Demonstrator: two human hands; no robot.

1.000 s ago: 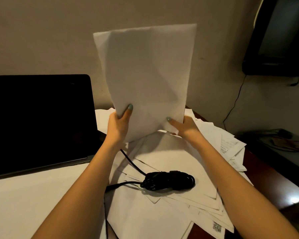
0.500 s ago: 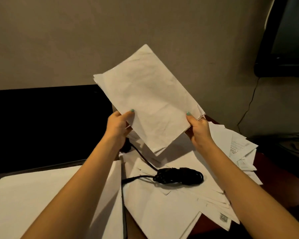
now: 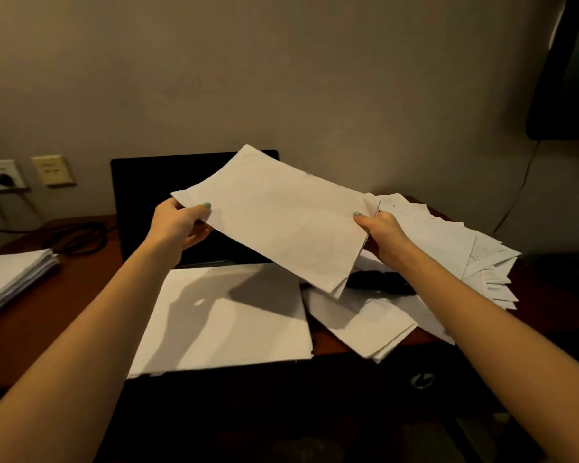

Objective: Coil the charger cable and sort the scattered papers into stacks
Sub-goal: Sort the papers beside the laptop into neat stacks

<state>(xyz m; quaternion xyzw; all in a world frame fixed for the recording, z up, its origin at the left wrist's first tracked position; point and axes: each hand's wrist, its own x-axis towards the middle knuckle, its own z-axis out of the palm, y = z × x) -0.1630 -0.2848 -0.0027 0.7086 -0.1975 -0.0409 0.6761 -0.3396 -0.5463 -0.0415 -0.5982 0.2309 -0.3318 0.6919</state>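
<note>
The bench point(image 3: 64, 315) carries every item. All positions below are given relative to the laptop point(image 3: 137, 202), which stands open at the back of the bench with its screen dark.

1. Front stack point(image 3: 234, 329): a squared pile of white sheets lying flat directly in front of the laptop.
2. Scattered papers point(image 3: 455, 248): a loose, fanned heap to the right of the laptop, with edges pointing several ways. This portion is not yet sorted.
3. Held sheets point(image 3: 281, 225): a thin sheaf raised above the front stack and tilted, partly covering the laptop screen. Layered edges at its lower corner suggest more than one sheet.
4. Side stack point(image 3: 10, 279): a thick, even pile well to the left of the laptop.
5. Charger cable point(image 3: 381, 284): a black bundle lying on the scattered papers, just right of the laptop and partly hidden behind the held sheets. It appears already coiled.
6. Left hand point(image 3: 178, 225): pinches the left edge of the held sheets, thumb on top.
7. Right hand point(image 3: 381, 232): pinches the right edge in the same way.

Step in hand, as judged: placing a gathered sheaf on a stack. The next move calls for lowering the sheaf level onto the front stack, with edges aligned before both hands release.
</note>
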